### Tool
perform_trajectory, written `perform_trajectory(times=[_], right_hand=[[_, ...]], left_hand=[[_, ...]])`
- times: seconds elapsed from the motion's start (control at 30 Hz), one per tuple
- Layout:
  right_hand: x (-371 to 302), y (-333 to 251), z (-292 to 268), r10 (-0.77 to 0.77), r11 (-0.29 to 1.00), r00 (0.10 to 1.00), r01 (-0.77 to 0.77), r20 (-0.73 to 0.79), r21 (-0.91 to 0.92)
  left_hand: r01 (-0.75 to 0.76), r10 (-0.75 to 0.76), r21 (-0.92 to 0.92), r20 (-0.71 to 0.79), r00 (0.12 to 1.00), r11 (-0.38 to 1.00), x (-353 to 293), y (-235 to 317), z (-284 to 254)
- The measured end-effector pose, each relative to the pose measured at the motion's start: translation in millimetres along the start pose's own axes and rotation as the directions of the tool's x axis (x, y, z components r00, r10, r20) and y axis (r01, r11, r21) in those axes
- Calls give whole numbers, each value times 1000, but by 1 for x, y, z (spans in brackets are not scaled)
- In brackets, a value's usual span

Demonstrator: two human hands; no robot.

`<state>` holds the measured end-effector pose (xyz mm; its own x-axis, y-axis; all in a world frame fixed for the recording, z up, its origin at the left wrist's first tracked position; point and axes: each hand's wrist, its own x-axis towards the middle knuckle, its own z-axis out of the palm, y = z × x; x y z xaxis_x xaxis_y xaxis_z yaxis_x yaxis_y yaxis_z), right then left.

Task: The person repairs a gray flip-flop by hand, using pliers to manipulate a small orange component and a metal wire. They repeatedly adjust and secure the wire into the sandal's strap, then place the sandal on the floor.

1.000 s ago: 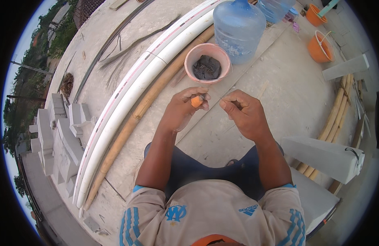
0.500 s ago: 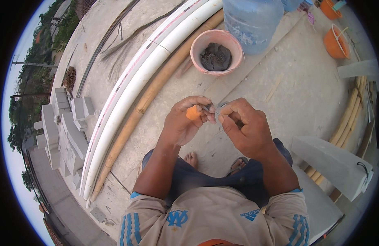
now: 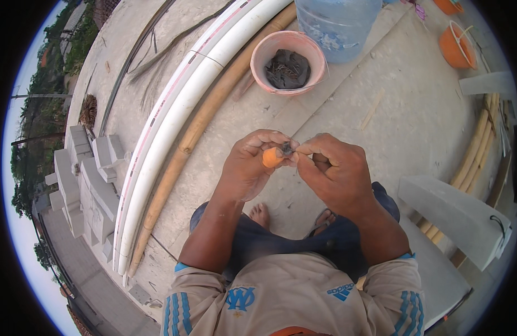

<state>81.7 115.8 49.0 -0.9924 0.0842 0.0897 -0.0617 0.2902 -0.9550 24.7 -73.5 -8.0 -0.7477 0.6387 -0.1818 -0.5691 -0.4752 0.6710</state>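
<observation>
In front of my body both hands meet at chest height. My left hand (image 3: 250, 162) is closed around a small object with a rounded orange part (image 3: 272, 157) and a dark grey end (image 3: 286, 148); its exact kind I cannot make out. Thumb and forefinger of my right hand (image 3: 335, 173) pinch together beside that dark end. Whatever thin piece lies between them is too small to name. Farther off, just beyond the hands, stands a pinkish bucket (image 3: 260, 78) with a black plastic lining or bag (image 3: 287, 70) inside, holding thin dark bits.
White pipes (image 3: 174, 115) and a bamboo pole (image 3: 186, 145) run along the left. A blue translucent container (image 3: 337, 33) is behind the bucket. Orange buckets (image 3: 456, 47), bamboo poles (image 3: 476, 151) and a grey concrete block (image 3: 449, 213) are at right. More concrete blocks (image 3: 93, 187) lie far left.
My fingers have shifted around the small object, and its dark grey end shows more clearly now. The thin strand seen between the hands earlier is hard to see. The view has tilted slightly.
</observation>
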Motion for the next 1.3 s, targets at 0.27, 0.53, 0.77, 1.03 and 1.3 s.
perform_trajectory(times=[0.27, 0.53, 0.77, 1.03, 1.3], right_hand=[[1, 0, -2, 48, 999, 998, -48, 28, -3], [2, 2, -4, 83, 995, 994, -78, 70, -60], [0, 7, 0, 11, 998, 999, -8, 53, -64], [-1, 9, -4, 17, 1000, 992, -15, 122, -16], [-6, 7, -5, 30, 998, 987, -38, 159, 45]], left_hand=[[-16, 16, 48, -5, 1000, 999, 2, 0, 0], [-79, 95, 296, -42, 995, 952, 3, 3, 4], [-136, 136, 317, 22, 990, 939, 5, 2, 2], [-98, 95, 289, 25, 995, 952, 3, 2, 3], [-46, 46, 309, 6, 999, 950, -4, 5, 7]])
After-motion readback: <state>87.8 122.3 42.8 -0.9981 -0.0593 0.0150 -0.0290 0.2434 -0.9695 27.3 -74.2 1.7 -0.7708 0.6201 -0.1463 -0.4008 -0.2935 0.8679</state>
